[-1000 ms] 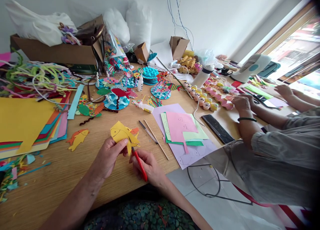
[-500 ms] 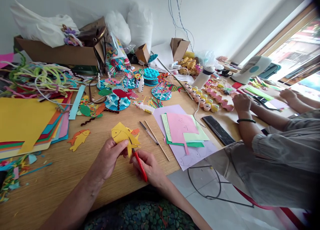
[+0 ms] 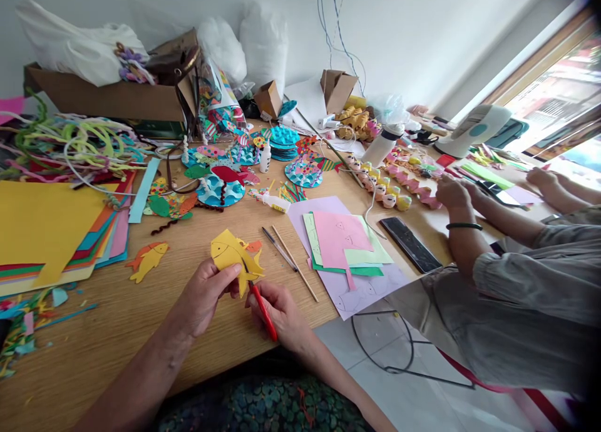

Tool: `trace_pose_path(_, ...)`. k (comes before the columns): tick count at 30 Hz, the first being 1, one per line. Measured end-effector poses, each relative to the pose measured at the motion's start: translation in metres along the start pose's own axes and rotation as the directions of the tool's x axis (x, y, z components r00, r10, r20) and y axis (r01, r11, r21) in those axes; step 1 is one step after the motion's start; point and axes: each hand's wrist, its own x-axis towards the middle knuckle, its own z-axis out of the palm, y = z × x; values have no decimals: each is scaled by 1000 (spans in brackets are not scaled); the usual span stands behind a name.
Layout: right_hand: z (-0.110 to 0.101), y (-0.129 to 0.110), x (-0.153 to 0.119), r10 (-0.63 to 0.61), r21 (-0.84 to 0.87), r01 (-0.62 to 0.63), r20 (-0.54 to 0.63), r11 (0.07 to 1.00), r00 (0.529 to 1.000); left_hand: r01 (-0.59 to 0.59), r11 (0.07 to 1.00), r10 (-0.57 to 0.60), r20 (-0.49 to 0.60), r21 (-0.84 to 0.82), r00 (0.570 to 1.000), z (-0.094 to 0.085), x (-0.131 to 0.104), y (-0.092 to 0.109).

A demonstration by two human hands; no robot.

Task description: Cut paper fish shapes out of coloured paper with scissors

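Observation:
Over the wooden table, my left hand point(image 3: 213, 291) pinches a piece of yellow paper point(image 3: 227, 249) with a fish drawn on it, thumb on top. My right hand point(image 3: 282, 313) is closed round red-handled scissors point(image 3: 263, 313), whose blades meet the lower right part of the paper. A bit of orange paper point(image 3: 254, 246) shows behind the yellow piece. To the left, a yellow paper fish point(image 3: 150, 262) lies partly over an orange one. A pen point(image 3: 280, 248) and a thin wooden stick point(image 3: 295, 264) lie right of the yellow paper.
Coloured sheets point(image 3: 47, 231) and paper scraps point(image 3: 28, 332) lie left. At the right are drawn-on papers point(image 3: 338, 238), a black phone point(image 3: 410, 244) and another person's hands point(image 3: 453, 194). Blue paper crafts point(image 3: 220, 191), a glue bottle point(image 3: 277, 203) and a cardboard box point(image 3: 107, 103) stand or lie farther back.
The yellow paper and the scissors have shifted very slightly, and the paper's right edge looks a little different. The other person's hands have moved a little.

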Motion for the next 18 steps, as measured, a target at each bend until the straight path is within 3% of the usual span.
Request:
trace_pose_path(8,0,1,0,11,1,-11,-2,1000,1000,-53,999,54,-103,8,993,0,1,0)
trace_pose_path(18,-1,0,-2,12,-11,-12,6,1000,1000,-24,1000,24,-64,12,998,1,1,0)
